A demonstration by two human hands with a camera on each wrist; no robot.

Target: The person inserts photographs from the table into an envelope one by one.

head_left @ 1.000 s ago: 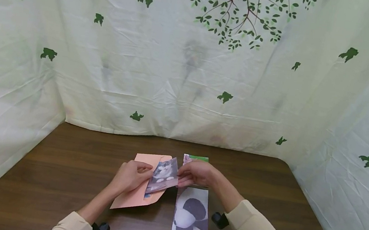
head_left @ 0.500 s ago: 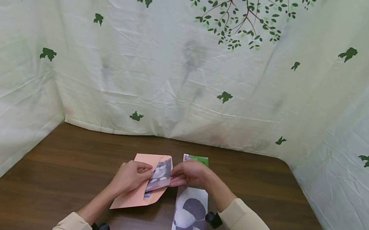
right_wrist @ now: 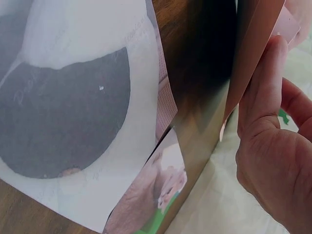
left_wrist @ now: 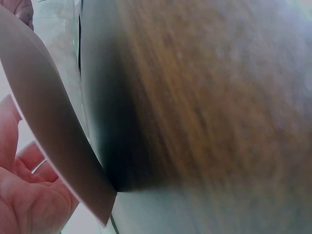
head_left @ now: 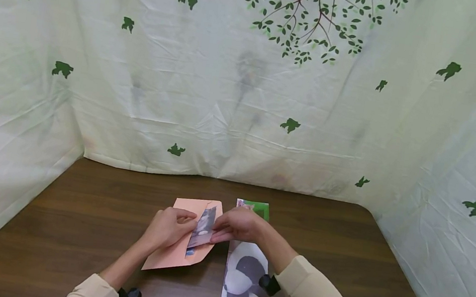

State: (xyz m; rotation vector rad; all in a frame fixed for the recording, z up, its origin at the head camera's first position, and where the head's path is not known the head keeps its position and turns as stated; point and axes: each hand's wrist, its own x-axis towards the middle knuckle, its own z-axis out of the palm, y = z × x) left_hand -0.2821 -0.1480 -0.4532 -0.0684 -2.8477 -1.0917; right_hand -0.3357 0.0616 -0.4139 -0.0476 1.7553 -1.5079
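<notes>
A peach paper envelope (head_left: pixel 165 259), raised off the table, is gripped by my left hand (head_left: pixel 168 228) at its left side. Partway in its opening sits a grey-and-lilac photo print (head_left: pixel 203 229), slanted. My right hand (head_left: pixel 237 225) pinches the photo's outer right edge. In the left wrist view the envelope (left_wrist: pixel 48 112) stands edge-on, with my left hand (left_wrist: pixel 34 195) behind it. The right wrist view has my right hand (right_wrist: pixel 275 161) against the envelope (right_wrist: pixel 253 44), and the photo's pale corner (right_wrist: pixel 287 27) showing past the fingers.
A large print with grey and white round shapes (head_left: pixel 247 277) lies on the brown table (head_left: pixel 340 264), below my right forearm. Just beyond it is another print with a green part (head_left: pixel 262 210), partly covered by my right hand. A leaf-patterned curtain (head_left: pixel 160 82) surrounds the table.
My right hand has moved left with the photo, which has slid deeper into the envelope, so less of it shows. My left hand and the envelope have stayed in place.
</notes>
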